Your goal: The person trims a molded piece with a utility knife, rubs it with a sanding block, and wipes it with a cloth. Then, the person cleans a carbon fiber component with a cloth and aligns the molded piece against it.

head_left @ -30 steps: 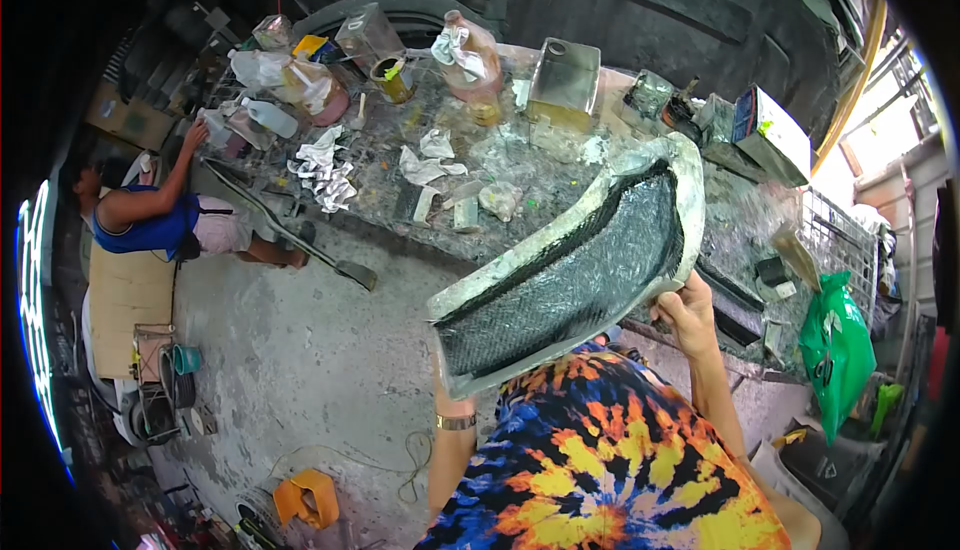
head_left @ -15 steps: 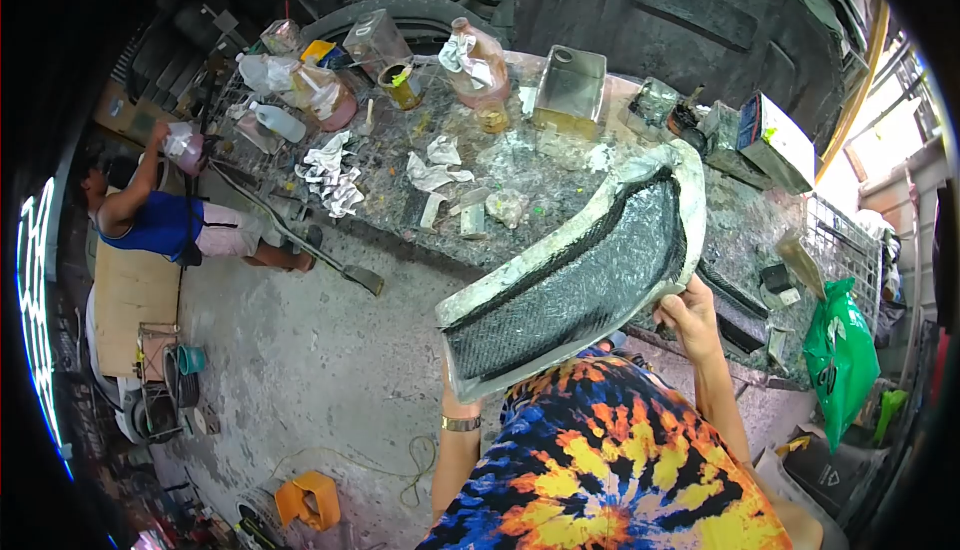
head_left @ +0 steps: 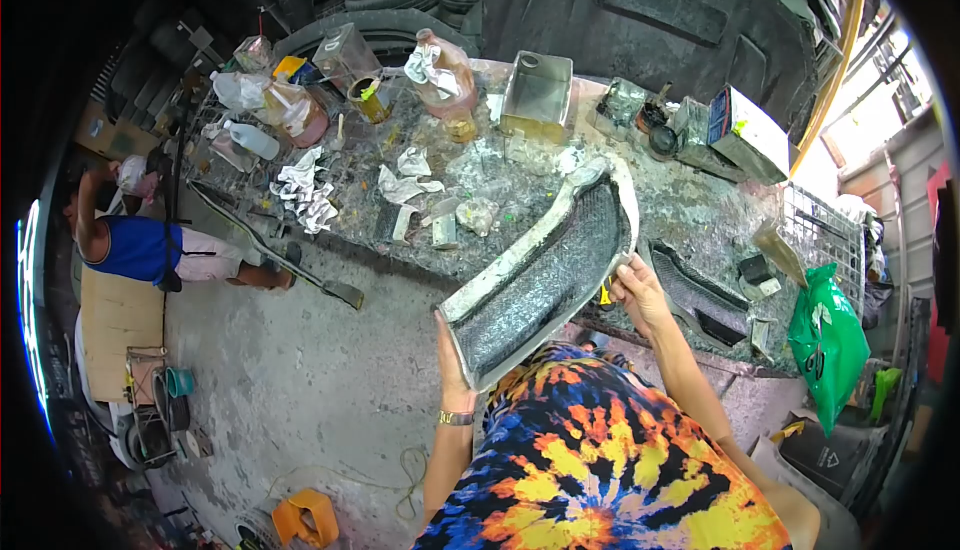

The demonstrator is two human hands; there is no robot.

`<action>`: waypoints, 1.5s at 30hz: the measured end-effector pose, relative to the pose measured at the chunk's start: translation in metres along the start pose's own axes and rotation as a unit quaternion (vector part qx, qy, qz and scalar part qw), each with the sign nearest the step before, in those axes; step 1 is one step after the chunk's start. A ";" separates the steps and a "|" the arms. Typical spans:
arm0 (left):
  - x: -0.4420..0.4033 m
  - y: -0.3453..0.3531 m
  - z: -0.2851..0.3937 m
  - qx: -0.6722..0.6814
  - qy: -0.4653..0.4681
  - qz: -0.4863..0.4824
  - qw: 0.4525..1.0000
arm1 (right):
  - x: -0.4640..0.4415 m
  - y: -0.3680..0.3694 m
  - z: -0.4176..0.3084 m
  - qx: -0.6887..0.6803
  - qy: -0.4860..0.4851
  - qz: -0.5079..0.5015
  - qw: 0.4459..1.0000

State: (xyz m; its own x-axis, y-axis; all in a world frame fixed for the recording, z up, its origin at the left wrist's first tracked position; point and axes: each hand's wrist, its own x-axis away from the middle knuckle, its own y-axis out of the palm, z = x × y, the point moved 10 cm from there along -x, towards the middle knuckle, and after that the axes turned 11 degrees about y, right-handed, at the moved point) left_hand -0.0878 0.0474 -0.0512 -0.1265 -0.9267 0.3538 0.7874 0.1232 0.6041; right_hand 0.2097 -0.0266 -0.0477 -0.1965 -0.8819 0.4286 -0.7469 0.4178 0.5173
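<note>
A long curved mould (head_left: 540, 275) with a pale rim and a dark, woven-looking, glossy hollow is held up in front of the workbench. My left hand (head_left: 452, 355) grips its lower left end, with a watch on the wrist. At the right edge of the mould, my right hand (head_left: 638, 290) pinches the rim between thumb and fingers. Behind my right hand, a second dark moulded piece (head_left: 695, 295) lies on the bench.
The stained workbench (head_left: 350, 205) holds crumpled cloths (head_left: 303, 190), jugs (head_left: 440, 75), a metal can (head_left: 537, 95) and a box (head_left: 750, 135). A green bag (head_left: 828, 345) hangs at right. A co-worker (head_left: 135, 245) stands at left, near a long strip (head_left: 275, 247). An orange object (head_left: 306, 518) is on the floor.
The mould has swung to a steeper slant, and my left hand now shows more at its lower end. The co-worker has lifted a pinkish container off the bench and moved it left. The view has shifted.
</note>
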 end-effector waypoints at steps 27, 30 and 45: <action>0.001 0.006 0.003 -0.088 0.083 -0.038 0.992 | 0.099 0.259 -0.005 0.652 -0.387 -0.321 0.567; 0.007 0.013 0.005 -0.059 0.076 -0.047 0.994 | 0.094 0.266 0.001 0.676 -0.395 -0.286 0.552; 0.006 0.021 0.022 -0.177 0.105 -0.048 0.977 | 0.090 0.273 0.008 0.653 -0.394 -0.298 0.574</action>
State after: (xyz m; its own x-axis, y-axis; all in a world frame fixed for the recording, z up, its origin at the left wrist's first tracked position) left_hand -0.0852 0.0519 -0.0201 -0.1121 -0.9850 0.1314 0.9421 -0.0633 0.3292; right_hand -0.0172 0.0060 0.1259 0.4998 -0.8231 -0.2694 -0.5678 -0.0765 -0.8196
